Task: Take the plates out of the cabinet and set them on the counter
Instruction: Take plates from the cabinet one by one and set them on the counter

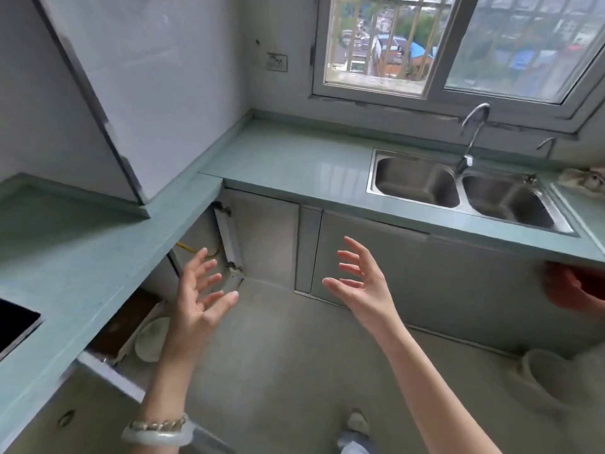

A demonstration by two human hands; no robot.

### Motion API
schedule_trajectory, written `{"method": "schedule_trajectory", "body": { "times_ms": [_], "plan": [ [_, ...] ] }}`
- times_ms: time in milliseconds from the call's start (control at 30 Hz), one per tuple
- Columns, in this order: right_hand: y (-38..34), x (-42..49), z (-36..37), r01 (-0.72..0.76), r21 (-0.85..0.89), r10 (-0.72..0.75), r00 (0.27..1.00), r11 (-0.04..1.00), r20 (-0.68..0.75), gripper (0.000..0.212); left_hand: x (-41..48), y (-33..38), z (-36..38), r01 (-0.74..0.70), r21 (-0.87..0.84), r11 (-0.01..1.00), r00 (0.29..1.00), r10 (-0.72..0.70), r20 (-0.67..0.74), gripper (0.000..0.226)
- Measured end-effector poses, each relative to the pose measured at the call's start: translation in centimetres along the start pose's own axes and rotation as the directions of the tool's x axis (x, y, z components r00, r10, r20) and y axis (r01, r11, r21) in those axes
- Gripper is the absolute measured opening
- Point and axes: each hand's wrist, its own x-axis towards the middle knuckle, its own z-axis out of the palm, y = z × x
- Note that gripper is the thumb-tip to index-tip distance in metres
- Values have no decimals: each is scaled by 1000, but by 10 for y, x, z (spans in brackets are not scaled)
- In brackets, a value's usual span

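Bare forearms; left wrist: jade bangle (157,435), chain bracelet (158,424).

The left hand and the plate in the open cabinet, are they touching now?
Cannot tell. In the head view the left hand, fingers spread and holding nothing, appears raised in front of the plate; the forearm overlaps the plate's edge, so one view cannot settle depth.

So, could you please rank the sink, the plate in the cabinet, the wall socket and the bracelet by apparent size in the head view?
1. sink
2. plate, partly hidden
3. bracelet, enlarged by nearness, close to the plate
4. wall socket
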Motion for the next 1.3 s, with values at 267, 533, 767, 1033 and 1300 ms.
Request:
{"method": "schedule_trajectory", "body": {
  "times_ms": [267,533,767,1033,1300],
  "plan": [
    [13,153,33,80,21,-82,930,997,357,69,67,-23,25,57,-17,998,929,-59,-366,76],
    [11,262,87,124,62,-132,698,990,703,67,91,-32,42,152,-13,988,681,-114,-723,72],
    [38,273,160,82,46,-78,454,996,888,68,71,-50,48,235,-69,970,453,-172,-875,71],
    [60,273,244,109,-2,-34,329,994,944,70,83,-90,19,259,-157,953,319,-237,-918,69],
    [88,297,340,134,-91,47,297,987,954,57,124,-151,-41,285,-217,934,279,-297,-913,64]
  ]
}}
